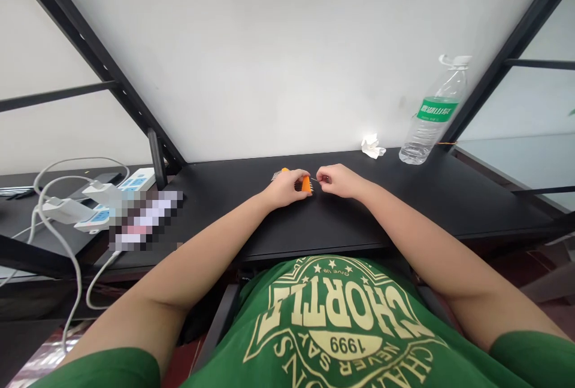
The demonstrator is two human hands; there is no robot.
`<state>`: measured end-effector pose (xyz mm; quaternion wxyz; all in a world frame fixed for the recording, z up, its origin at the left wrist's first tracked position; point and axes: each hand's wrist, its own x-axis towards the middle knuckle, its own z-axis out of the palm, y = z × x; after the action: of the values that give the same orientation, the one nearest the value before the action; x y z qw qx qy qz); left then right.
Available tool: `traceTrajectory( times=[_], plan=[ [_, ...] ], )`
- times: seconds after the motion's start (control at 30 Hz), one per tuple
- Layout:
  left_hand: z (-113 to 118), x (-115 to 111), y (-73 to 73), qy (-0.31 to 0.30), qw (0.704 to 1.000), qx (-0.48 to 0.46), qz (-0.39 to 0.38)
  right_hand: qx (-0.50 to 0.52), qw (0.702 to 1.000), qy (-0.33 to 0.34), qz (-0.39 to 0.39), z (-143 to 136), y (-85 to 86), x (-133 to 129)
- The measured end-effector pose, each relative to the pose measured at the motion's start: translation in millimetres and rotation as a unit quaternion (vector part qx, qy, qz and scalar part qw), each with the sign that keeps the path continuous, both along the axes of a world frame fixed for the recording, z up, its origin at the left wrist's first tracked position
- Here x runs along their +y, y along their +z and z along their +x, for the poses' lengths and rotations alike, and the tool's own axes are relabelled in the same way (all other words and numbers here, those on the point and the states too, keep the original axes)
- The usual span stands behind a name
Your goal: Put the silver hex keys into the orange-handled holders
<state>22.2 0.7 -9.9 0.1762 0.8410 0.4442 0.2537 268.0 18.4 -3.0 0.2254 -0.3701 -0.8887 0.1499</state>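
My left hand (284, 190) is closed round a small orange holder (306, 185) above the black table. Several thin metal pins stick out of the holder's right side, and a grey, ridged part (277, 176) shows behind my left fingers. Just to the right, the fingertips of my right hand (338, 180) pinch a thin metal rod (314, 179) that points towards the holder. Whether the rod's far end touches the holder is too small to tell. The middle of the holder is hidden by my left hand.
A water bottle (431, 114) and a crumpled tissue (372, 146) stand on the black table (458, 196) near the wall. At left are a power strip (142, 181) with white chargers (67, 210), cables and a pixelated flat object (146, 219). Black frame bars (155, 157) rise at both sides.
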Motion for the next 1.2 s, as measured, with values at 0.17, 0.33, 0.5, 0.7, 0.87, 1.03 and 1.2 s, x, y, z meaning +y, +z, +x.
traceTrajectory(
  times=[0.17, 0.33, 0.5, 0.7, 0.87, 1.03, 1.2],
  plan=[
    [0.5, -0.2, 0.1, -0.008, 1.000, 0.002, 0.014, 0.007, 0.999, 0.021, 0.031, -1.8, -0.8, -0.5],
    [0.7, -0.1, 0.5, 0.000, 1.000, 0.017, 0.021, 0.045, 0.998, 0.014, 0.047, -0.4, 1.7, -2.5],
    [0.4, 0.1, 0.3, 0.005, 1.000, 0.012, 0.017, 0.066, 0.995, 0.025, 0.070, 1.5, 5.6, -5.1],
    [1.4, -1.0, 1.3, -0.001, 1.000, -0.003, 0.013, 0.056, 0.993, 0.043, 0.089, -1.0, 4.9, -5.2],
    [1.5, -0.7, 1.2, 0.012, 1.000, -0.017, 0.008, 0.081, 0.988, 0.045, 0.120, 1.8, 0.8, 0.2],
    [1.0, 0.4, 0.5, 0.007, 1.000, -0.023, 0.012, 0.069, 0.986, 0.046, 0.141, 3.9, -1.3, 1.2],
    [1.7, -0.6, 1.5, -0.001, 1.000, -0.014, 0.018, -0.009, 0.977, 0.035, 0.208, 0.8, 2.2, -7.8]
  ],
)
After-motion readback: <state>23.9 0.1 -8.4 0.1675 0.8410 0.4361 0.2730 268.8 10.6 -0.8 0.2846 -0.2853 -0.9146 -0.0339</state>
